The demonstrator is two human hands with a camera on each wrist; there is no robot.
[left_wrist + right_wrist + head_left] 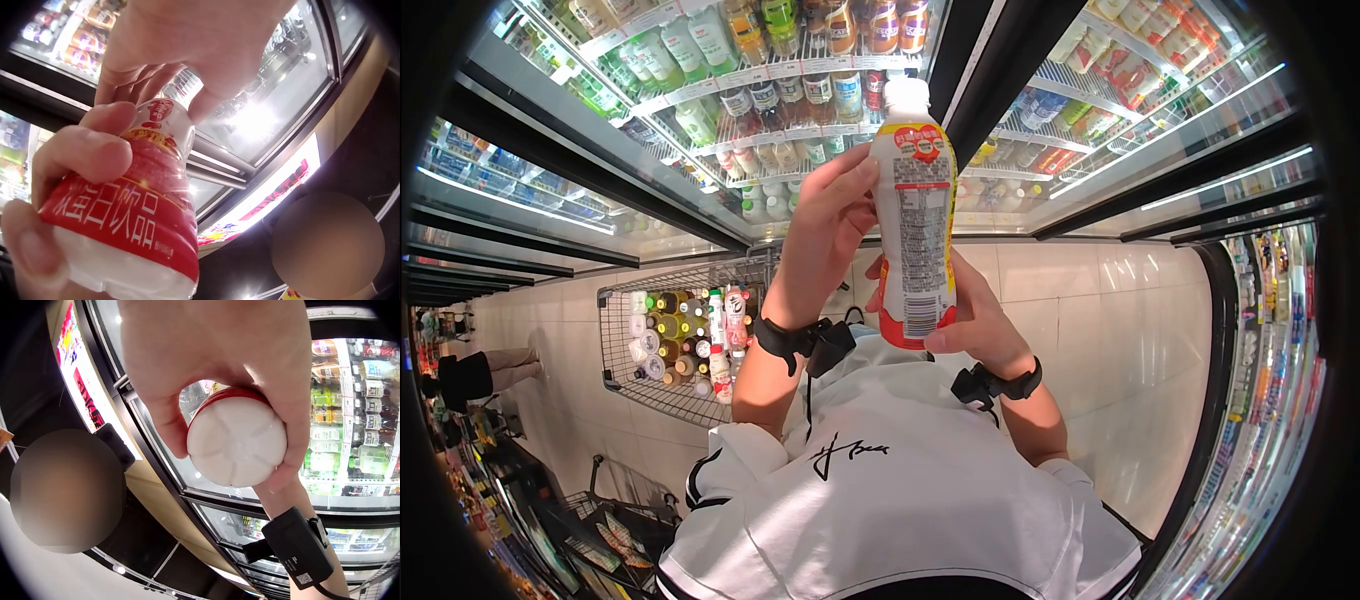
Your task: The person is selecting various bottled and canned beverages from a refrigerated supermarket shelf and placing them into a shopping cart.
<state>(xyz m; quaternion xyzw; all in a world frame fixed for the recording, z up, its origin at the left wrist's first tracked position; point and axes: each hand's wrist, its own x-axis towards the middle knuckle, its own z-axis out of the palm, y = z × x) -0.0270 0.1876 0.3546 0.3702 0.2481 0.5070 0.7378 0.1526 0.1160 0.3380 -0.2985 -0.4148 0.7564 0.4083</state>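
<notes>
A white, red and yellow bottle (920, 220) is held upright before the chest, its label of small print and barcode facing the head camera. The left hand (830, 220) holds its upper side, below the white cap. Low on the bottle, the right hand (975, 315) grips near the base, thumb on the front. In the left wrist view, the left hand (187, 44) is at the neck of the bottle (137, 200), and the other hand's fingers wrap its lower part. The right wrist view shows the right hand (219, 350) around the white bottle base (237, 442).
A wire shopping cart (685, 405) holding many bottles stands at the left. Glass-door coolers with shelves of drinks (800, 70) rise ahead, and more shelves (1270, 350) line the right. Another person (485, 372) and a dark cart (615, 530) are at the far left.
</notes>
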